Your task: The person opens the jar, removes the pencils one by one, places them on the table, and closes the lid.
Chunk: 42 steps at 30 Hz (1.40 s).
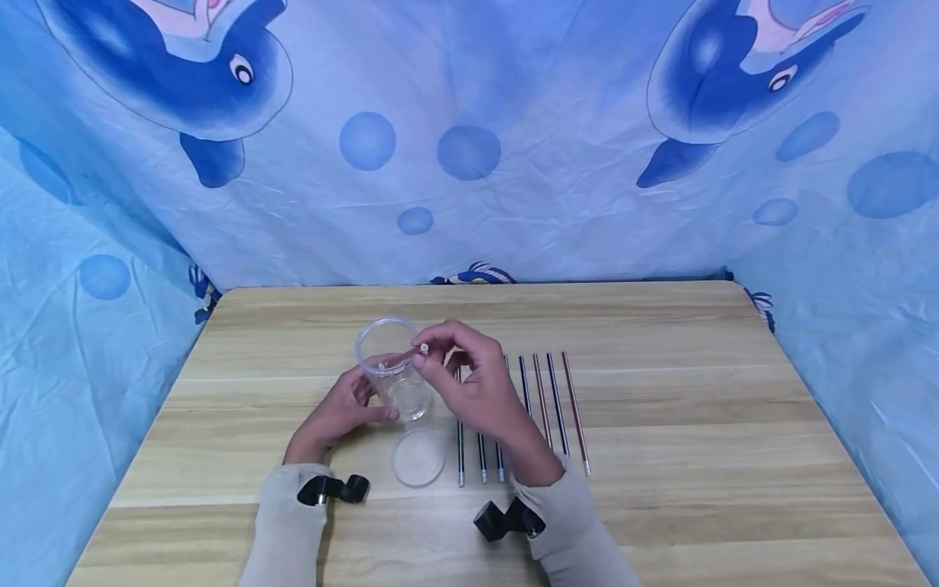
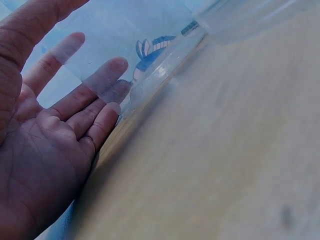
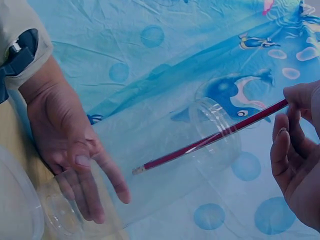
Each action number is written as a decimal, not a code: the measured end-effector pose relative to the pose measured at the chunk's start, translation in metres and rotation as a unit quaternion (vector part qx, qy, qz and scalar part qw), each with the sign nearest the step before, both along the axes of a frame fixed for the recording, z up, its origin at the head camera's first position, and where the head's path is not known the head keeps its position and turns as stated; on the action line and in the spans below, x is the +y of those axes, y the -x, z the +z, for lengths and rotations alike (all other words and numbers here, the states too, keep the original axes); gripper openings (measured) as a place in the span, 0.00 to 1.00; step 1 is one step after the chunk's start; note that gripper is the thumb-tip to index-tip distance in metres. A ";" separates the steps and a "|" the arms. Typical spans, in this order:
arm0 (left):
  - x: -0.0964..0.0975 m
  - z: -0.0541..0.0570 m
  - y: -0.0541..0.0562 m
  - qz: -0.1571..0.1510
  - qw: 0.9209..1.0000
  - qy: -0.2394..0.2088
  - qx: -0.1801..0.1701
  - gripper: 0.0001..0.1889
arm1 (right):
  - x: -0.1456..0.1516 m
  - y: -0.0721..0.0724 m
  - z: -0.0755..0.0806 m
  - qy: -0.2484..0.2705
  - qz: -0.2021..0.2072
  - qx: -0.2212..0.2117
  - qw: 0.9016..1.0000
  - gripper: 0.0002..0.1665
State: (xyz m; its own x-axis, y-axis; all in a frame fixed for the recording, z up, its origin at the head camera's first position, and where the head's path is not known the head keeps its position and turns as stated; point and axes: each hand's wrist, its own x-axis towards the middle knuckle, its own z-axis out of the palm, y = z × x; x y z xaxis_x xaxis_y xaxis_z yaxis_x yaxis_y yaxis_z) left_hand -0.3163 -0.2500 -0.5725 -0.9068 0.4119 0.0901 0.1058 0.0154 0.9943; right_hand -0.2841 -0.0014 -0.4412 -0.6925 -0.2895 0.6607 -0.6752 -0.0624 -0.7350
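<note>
A clear plastic jar [image 1: 407, 393] leans at a tilt above the table, its mouth facing up and away. My left hand [image 1: 341, 410] holds it low down, thumb on one side and fingers on the other; the left wrist view shows those fingers [image 2: 105, 75] against the clear wall. At the mouth, my right hand [image 1: 480, 383] pinches a red pencil [image 3: 200, 143] near one end between thumb and fingertips. In the right wrist view the pencil slants through the mouth, its eraser end inside the jar and apart from the bottom.
A round clear lid [image 1: 418, 458] lies on the wooden table [image 1: 697, 424] in front of the jar. Several dark and red pencils [image 1: 576, 412] lie in a row to the right, partly under my right forearm. A blue dolphin-printed sheet [image 1: 557, 212] hangs behind the table.
</note>
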 end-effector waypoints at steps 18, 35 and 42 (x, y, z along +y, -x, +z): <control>-0.001 -0.002 -0.002 -0.010 1.000 -0.020 0.012 0.42 | 0.007 0.004 0.004 0.149 -0.009 -0.045 0.988 0.10; -0.001 0.001 0.001 -0.015 1.000 -0.002 0.007 0.43 | 0.015 0.007 0.011 0.267 -0.019 0.040 0.963 0.15; -0.002 0.002 0.000 -0.015 1.000 0.001 0.013 0.43 | 0.019 0.006 0.011 0.288 -0.048 0.026 0.956 0.19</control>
